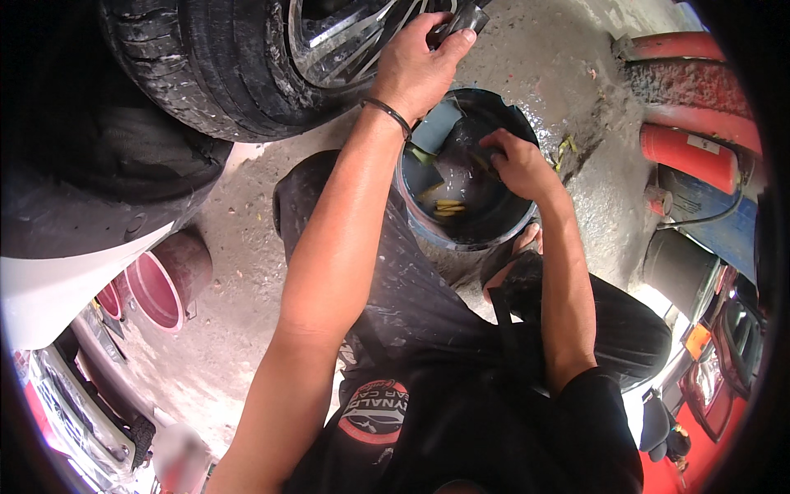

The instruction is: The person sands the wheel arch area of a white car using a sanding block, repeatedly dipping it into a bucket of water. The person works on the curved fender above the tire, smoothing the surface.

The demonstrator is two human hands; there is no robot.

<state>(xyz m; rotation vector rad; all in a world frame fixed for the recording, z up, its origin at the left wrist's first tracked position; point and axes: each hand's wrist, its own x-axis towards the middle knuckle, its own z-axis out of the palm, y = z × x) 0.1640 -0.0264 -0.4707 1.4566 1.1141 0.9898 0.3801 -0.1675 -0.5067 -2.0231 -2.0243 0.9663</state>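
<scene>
My left hand (418,70) is closed round a small dark grey, shiny piece (467,20), whose kind I cannot make out. It is beside the spoked rim (329,41) of a car wheel with a black tyre (197,66). Over a round black tub (403,189) my right hand (520,169) has its fingers curled; what they hold, if anything, is hidden. Inside the tub are a grey-blue sheet (438,125), a darker square piece (422,176) and several yellow strips (448,207), with wet-looking dark liquid below.
Left of my knees is a dark car bumper (99,189), with a reddish bucket (156,288) behind it. Red curved panels (691,82) and a red cylinder (687,156) lie at the right. Yellow-green scraps (566,152) are on the wet concrete floor (239,288).
</scene>
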